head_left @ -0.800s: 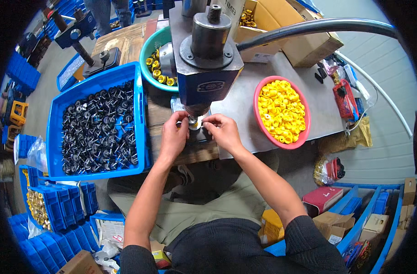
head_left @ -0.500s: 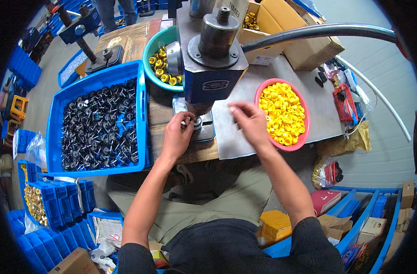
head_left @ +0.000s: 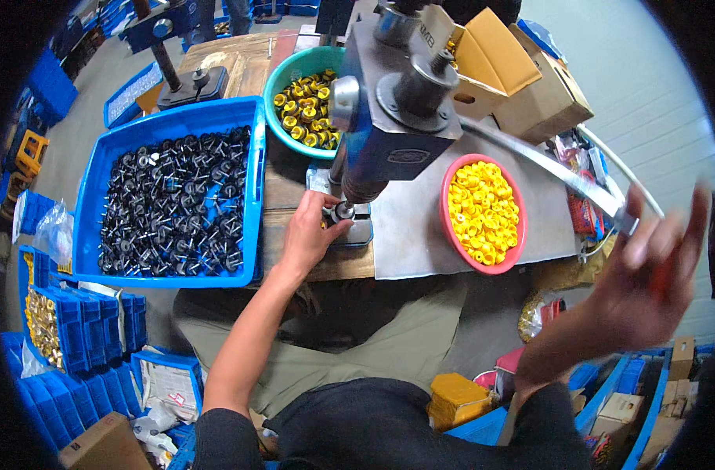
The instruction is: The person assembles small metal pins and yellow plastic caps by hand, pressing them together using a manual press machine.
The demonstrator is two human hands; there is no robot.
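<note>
My left hand [head_left: 306, 235] is at the base of a dark bench press [head_left: 404, 149], thumb and fingers closed about a small round part [head_left: 343, 210] directly below the ram. The fingers hide most of that part. Far to the right, my right hand [head_left: 635, 290], blurred by motion, is at the outer end of the press lever [head_left: 557, 168]. A red grip shows between its fingers, some of which stick up. The lever slants down toward that hand. Left of the press, a blue bin [head_left: 256, 196] holds many black discs with metal pins.
A pink bowl [head_left: 445, 215] of yellow caps stands right of the press. Behind the blue bin, a green bowl [head_left: 273, 98] contains yellow-and-black pieces. An open cardboard box [head_left: 502, 55] stands at the back right. Another press [head_left: 193, 86] is at the back left.
My right hand has gone from beside the pink bowl to the lever's end at far right. The lever has swung downward and the ram has come down to the part. My left hand stays at the base.
</note>
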